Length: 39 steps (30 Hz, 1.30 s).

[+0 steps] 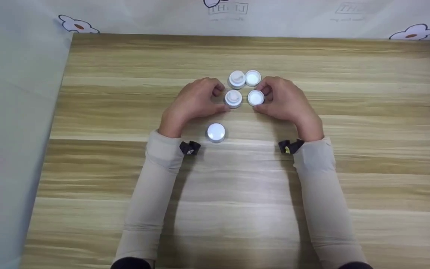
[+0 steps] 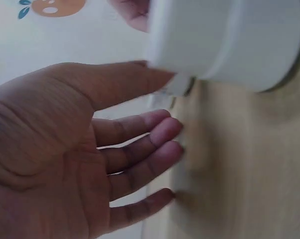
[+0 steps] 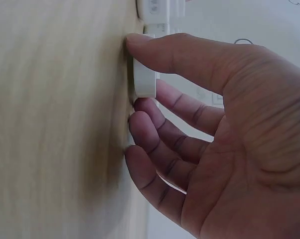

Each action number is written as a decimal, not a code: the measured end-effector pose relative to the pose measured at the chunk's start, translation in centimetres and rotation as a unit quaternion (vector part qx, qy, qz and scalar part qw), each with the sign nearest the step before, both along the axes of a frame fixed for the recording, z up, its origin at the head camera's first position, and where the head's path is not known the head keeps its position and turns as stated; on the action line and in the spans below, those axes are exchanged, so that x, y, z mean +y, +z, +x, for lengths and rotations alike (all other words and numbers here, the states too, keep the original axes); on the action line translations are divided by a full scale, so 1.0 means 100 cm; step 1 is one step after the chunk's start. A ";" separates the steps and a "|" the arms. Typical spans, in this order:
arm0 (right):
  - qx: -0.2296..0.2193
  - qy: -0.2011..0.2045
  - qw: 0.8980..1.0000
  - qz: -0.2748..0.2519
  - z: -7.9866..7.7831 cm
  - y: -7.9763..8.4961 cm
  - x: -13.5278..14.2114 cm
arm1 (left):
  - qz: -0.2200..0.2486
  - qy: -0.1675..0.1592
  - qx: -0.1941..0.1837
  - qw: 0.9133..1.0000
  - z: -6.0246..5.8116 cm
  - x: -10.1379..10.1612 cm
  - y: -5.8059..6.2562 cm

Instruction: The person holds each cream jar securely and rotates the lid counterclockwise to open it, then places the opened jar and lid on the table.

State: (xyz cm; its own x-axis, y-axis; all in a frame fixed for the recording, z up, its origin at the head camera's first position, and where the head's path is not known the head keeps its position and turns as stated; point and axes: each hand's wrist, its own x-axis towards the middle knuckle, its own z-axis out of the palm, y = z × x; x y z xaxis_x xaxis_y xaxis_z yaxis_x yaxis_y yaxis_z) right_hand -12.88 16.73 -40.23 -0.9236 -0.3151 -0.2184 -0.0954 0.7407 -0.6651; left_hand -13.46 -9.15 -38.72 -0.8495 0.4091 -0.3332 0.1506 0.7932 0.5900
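Observation:
My left hand (image 1: 199,99) has its thumb and index finger around the base of a small white jar (image 1: 233,98) without its lid, pinching it on the table. Its other fingers are loosely bent, and in the left wrist view a nearer jar partly hides the grip. My right hand (image 1: 284,98) pinches a round white lid (image 1: 256,98), inner side up, between thumb and fingers. Behind them stands another lidless white jar (image 1: 237,79) with a second upturned lid (image 1: 253,78) beside it. Nearer to me is a closed white jar (image 1: 216,132).
The wood-grain table (image 1: 259,209) spreads out on all sides of the jars. A pale sheet (image 1: 144,16) with printed flowers and lettering stands along the back edge, with more at the left. Small black wrist cameras sit near both cuffs.

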 end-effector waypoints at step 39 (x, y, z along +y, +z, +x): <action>0.079 0.171 0.981 -0.044 0.025 0.039 -0.039 | 0.025 0.038 0.038 0.998 -0.004 -0.025 0.011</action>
